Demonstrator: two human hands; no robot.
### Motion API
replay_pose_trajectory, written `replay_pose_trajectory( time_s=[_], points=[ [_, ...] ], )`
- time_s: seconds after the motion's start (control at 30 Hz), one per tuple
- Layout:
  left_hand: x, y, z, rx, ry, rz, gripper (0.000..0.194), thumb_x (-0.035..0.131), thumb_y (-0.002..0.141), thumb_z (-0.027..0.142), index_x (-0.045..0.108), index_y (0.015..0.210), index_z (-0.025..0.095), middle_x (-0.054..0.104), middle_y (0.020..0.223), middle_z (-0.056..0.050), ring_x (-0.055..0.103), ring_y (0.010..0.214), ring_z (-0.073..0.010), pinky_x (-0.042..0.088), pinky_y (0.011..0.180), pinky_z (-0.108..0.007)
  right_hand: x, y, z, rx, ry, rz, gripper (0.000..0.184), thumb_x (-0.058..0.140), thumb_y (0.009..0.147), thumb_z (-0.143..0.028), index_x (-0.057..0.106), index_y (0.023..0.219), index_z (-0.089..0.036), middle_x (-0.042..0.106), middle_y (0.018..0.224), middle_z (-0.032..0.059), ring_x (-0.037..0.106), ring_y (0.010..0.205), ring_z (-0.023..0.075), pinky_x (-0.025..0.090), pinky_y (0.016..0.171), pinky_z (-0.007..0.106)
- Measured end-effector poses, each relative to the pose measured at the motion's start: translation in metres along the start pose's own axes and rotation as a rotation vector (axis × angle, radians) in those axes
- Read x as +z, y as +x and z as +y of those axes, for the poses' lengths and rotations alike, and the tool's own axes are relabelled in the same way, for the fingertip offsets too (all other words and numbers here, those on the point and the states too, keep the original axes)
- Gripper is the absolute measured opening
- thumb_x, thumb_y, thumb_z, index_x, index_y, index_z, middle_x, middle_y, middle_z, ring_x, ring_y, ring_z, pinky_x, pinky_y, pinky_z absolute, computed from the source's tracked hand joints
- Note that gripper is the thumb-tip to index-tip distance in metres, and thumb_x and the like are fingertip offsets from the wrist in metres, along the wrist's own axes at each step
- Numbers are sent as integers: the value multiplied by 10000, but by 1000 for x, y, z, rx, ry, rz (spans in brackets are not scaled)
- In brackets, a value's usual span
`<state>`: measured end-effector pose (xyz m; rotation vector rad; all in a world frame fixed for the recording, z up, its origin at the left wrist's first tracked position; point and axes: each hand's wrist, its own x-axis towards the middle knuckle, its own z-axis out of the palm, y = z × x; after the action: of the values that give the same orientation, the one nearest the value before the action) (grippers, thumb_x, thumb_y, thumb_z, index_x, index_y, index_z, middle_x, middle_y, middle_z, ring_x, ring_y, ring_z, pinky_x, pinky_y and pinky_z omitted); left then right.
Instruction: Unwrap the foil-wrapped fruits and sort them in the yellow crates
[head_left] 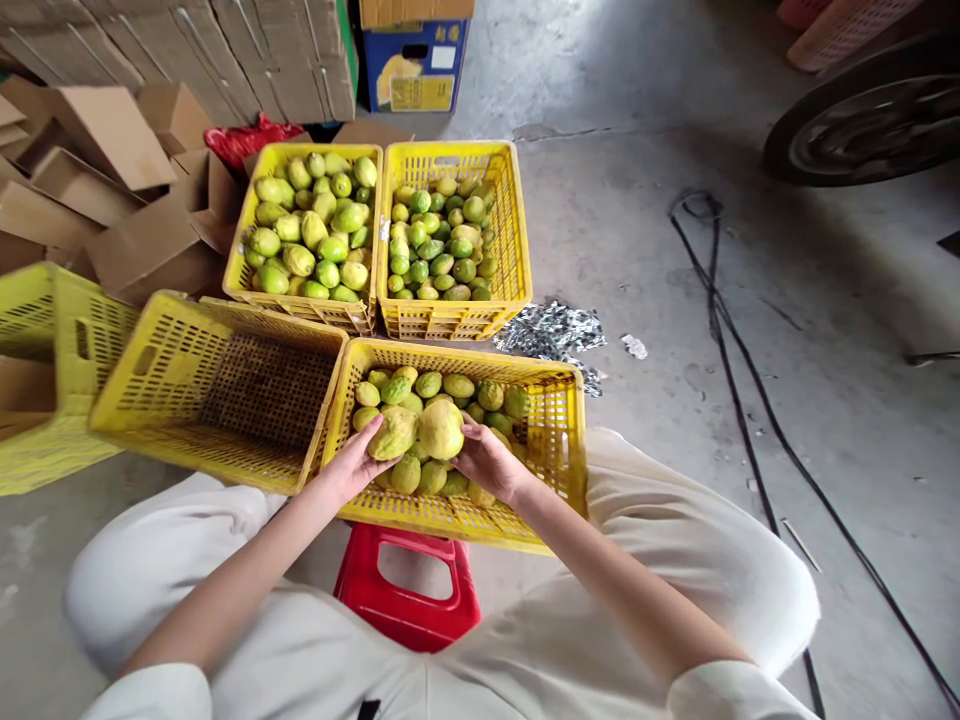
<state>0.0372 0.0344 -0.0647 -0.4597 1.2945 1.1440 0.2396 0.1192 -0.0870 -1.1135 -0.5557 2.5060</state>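
My left hand is closed around a bumpy greenish-yellow lemon. A rounder, paler yellow lemon sits in my right hand, with the fingers around its right side. Both fruits are held side by side, close together, above a yellow plastic crate between my knees. Inside that crate lie several smaller green and yellow lemons, mostly toward its left and middle. The undersides of the held lemons and some of my fingertips are hidden.
Beyond stand two more yellow crates, one with larger lemons, one with smaller lemons. A tilted crate shows its bare bottom at left. A red stool is below me. Cardboard boxes, black cables and a wheel surround.
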Motion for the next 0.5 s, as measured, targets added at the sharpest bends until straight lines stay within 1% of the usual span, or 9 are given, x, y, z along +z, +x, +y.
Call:
replay_pose_trajectory(
  time_s=[0.13, 0.23, 0.3, 0.4, 0.5],
  points=[
    [-4, 4, 0, 34, -12, 2, 217, 775, 865, 211, 718, 1075, 199, 778, 1064, -86, 748, 974, -213, 634, 858, -328, 0, -2, -2, 3, 3, -15, 476, 777, 682, -464, 658, 1104, -280, 756, 1125, 43, 656, 1188, 296, 575, 934, 426],
    [-8, 6, 1, 64, -12, -7, 208, 804, 839, 225, 701, 1016, 186, 770, 999, -71, 743, 849, -183, 626, 793, -299, 1, -2, -2, 7, 26, -28, 435, 779, 684, -462, 676, 1062, -273, 767, 1120, 39, 645, 1215, 300, 565, 960, 424],
    [-10, 7, 1, 74, -8, -32, 253, 838, 803, 224, 677, 995, 187, 761, 979, -55, 739, 815, -175, 626, 807, -318, 1, -2, -2, 19, 41, -22, 394, 781, 679, -457, 680, 1007, -263, 773, 1106, 41, 646, 1221, 302, 564, 967, 421],
    [-11, 7, 0, 88, -7, -79, 348, 875, 759, 225, 646, 1020, 206, 756, 1017, -40, 748, 880, -185, 616, 909, -377, 0, -3, 0, 69, 66, 9, 377, 791, 681, -480, 667, 951, -248, 777, 1072, 52, 668, 1187, 304, 575, 953, 430],
    [-10, 5, 0, 120, -20, -91, 370, 877, 747, 196, 645, 1034, 214, 754, 1074, -33, 746, 971, -193, 592, 989, -390, -1, -3, 2, 88, 106, 15, 407, 804, 705, -484, 657, 1008, -257, 773, 1083, 39, 694, 1143, 292, 587, 940, 450]
  ],
)
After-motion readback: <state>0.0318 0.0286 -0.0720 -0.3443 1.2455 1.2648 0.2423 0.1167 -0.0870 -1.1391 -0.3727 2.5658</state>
